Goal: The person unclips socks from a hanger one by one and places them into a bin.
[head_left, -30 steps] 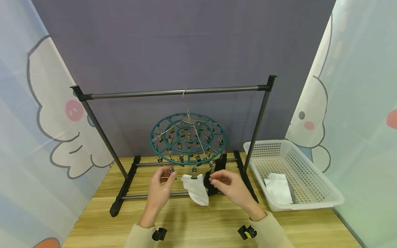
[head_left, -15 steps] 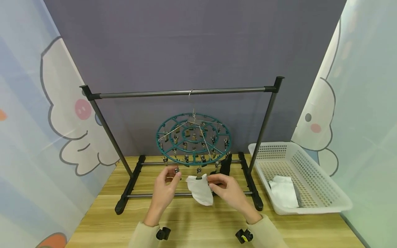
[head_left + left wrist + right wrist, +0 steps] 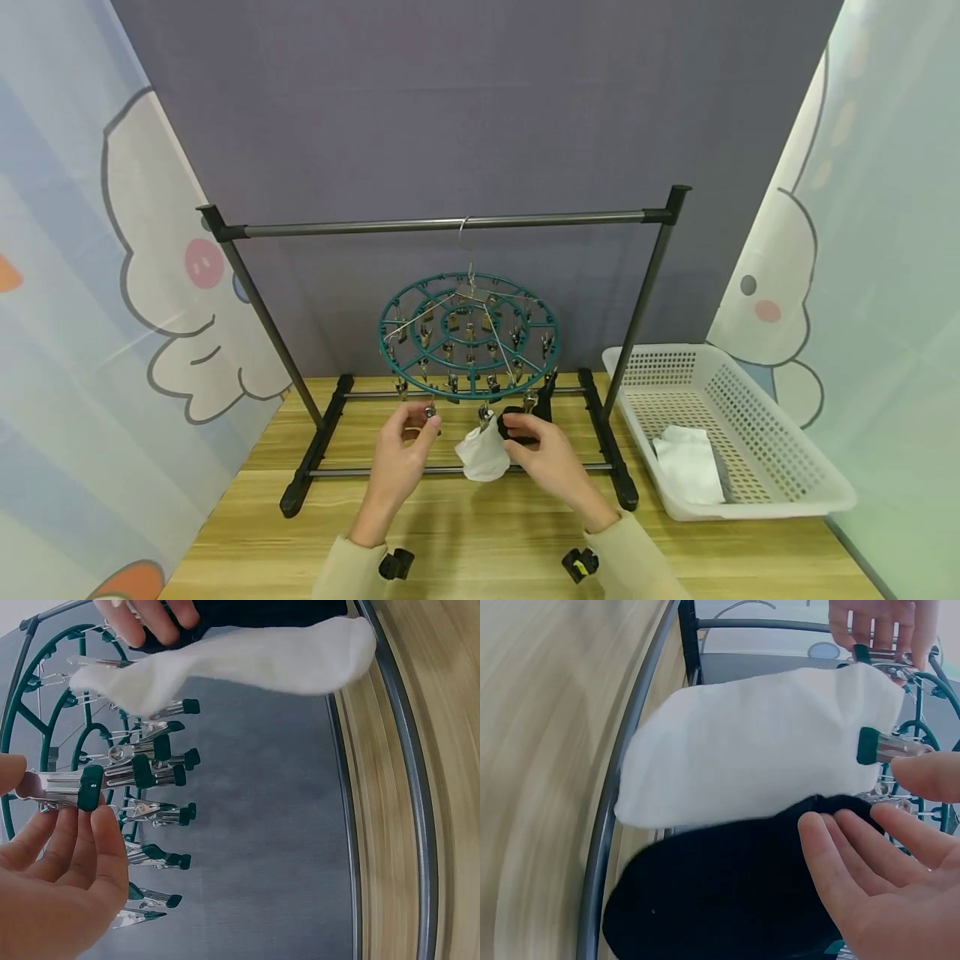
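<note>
My left hand [image 3: 400, 450] pinches a metal clip [image 3: 64, 789] with green tips at the near rim of the round green clip hanger [image 3: 556, 321]. To its right, a white sock [image 3: 482, 457] hangs from another clip [image 3: 885, 745]. My right hand [image 3: 553, 462] is beside that sock, its thumb close to the clip. In the right wrist view its fingers [image 3: 866, 851] lie extended over the upper edge of a black sock [image 3: 720, 892], which hangs next to the white one. In the head view, the right hand partly hides the black sock.
The hanger hooks onto the top bar [image 3: 360, 227] of a dark metal rack, whose feet [image 3: 303, 479] stand on the wooden table [image 3: 465, 550]. A white plastic basket [image 3: 787, 450] to the right holds a folded white item [image 3: 688, 467] with something grey beneath.
The right hand has moved left, from by the black sock to the white sock. The white sock has swung and turned on its clip. The left hand keeps its pinch on the clip.
</note>
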`<state>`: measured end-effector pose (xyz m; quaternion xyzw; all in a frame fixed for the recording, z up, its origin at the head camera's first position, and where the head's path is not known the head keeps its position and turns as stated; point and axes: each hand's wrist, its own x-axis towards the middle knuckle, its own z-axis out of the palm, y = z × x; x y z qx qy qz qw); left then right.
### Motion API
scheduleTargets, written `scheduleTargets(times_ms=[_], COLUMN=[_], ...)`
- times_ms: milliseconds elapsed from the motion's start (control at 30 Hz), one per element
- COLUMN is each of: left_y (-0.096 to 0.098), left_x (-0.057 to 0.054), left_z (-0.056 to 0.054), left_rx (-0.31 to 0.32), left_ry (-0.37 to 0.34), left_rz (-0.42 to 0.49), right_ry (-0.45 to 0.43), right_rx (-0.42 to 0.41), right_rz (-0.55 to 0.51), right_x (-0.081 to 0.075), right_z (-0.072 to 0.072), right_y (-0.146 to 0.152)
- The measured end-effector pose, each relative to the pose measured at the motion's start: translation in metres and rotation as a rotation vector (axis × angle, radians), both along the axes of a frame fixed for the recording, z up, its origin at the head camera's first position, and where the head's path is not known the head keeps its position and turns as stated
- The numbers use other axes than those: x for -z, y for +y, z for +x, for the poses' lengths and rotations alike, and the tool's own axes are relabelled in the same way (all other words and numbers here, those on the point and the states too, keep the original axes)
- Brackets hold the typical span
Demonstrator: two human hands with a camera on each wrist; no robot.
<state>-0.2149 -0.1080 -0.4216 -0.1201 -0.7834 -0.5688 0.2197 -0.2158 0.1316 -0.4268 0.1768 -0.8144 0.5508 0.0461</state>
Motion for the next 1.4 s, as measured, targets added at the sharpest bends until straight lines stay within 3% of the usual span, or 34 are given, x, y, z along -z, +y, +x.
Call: scheduleTargets(times_ms=[733, 1000, 1400], left_y=[0.001, 0.002, 0.002], left_x=[-0.003, -0.004, -0.003], left_z=[0.002, 0.002, 0.001], left_rx=[0.015, 0.015, 0.03], left_ry=[-0.018, -0.022, -0.026], left_rz=[-0.033, -0.033, -0.018], right_ry=[-0.004, -0.002, 0.014], right_rx=[-0.071, -0.054, 0.013], right_rz=[0.021, 0.113, 0.106], right_x=[0.005, 0.0, 0.003], right_z=[-0.008, -0.01, -0.011], right_y=[-0.013, -0.014, -0.016])
